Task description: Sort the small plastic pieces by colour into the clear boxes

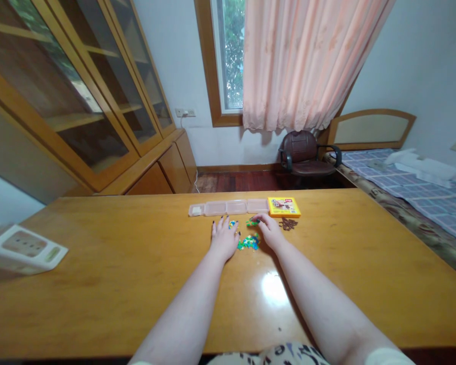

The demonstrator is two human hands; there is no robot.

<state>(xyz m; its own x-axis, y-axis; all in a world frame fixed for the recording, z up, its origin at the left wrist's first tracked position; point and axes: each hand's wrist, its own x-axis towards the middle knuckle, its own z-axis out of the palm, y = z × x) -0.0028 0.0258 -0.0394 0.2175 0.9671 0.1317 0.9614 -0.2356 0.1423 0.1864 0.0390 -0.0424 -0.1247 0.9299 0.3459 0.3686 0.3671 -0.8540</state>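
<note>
My left hand (223,236) lies flat on the wooden table (137,253) with its fingers stretched out, just left of a small heap of green and blue pieces (249,242). My right hand (268,229) rests to the right of that heap, its fingertips curled onto a few green pieces (252,222) at the far side. Whether it pinches one I cannot make out. A clear plastic tray with several compartments (228,207) lies just beyond both hands. A yellow box (283,207) sits at the tray's right end, with a small heap of brown pieces (288,223) in front of it.
A white box (23,249) lies at the table's left edge. Glass-fronted wooden cabinets (79,96) stand to the left. A dark office chair (304,152) is under the curtained window (304,61). A bed (414,187) runs along the right.
</note>
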